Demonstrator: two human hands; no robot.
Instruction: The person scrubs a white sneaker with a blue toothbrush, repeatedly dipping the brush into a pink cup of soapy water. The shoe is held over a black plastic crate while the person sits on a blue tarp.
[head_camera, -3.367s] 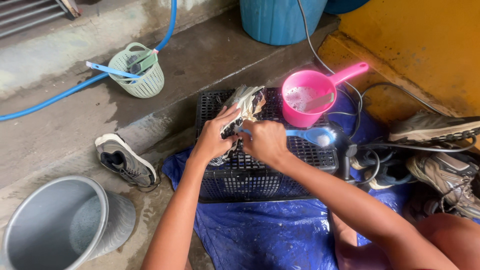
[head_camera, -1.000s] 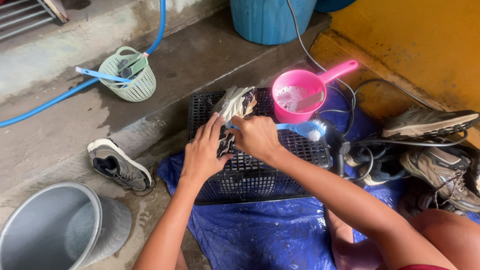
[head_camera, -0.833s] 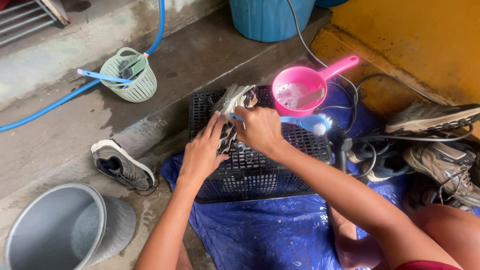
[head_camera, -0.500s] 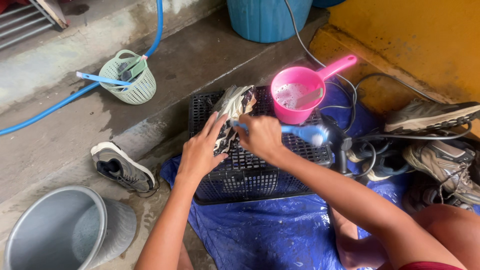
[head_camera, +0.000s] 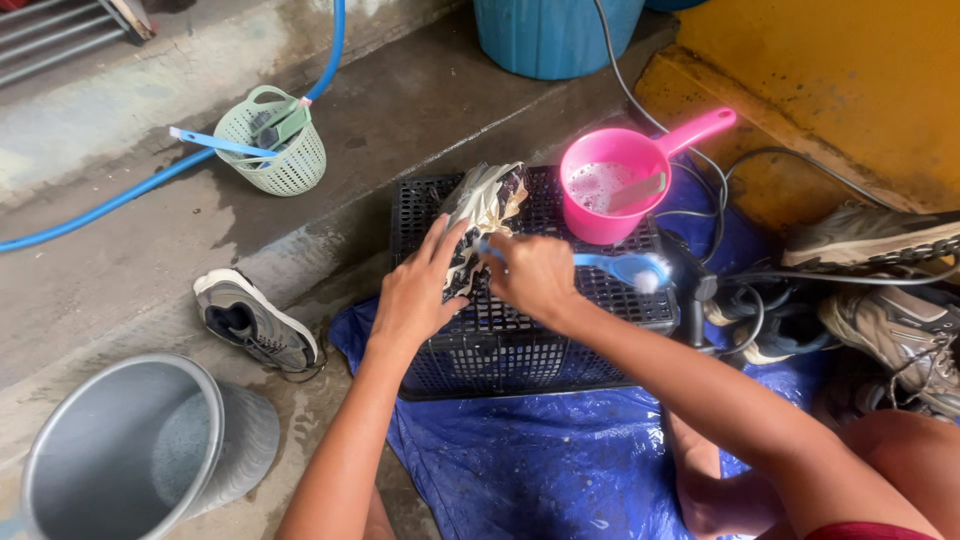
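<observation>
shoe (head_camera: 482, 205) half hidden, hands (head_camera: 420, 290) covering

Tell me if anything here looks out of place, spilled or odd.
A single grey sneaker lies on its side on the wet concrete, apart from the other shoes piled at right. The left hand steadies a soapy shoe on the upturned black plastic crate, while the right hand holds a blue brush.
</observation>
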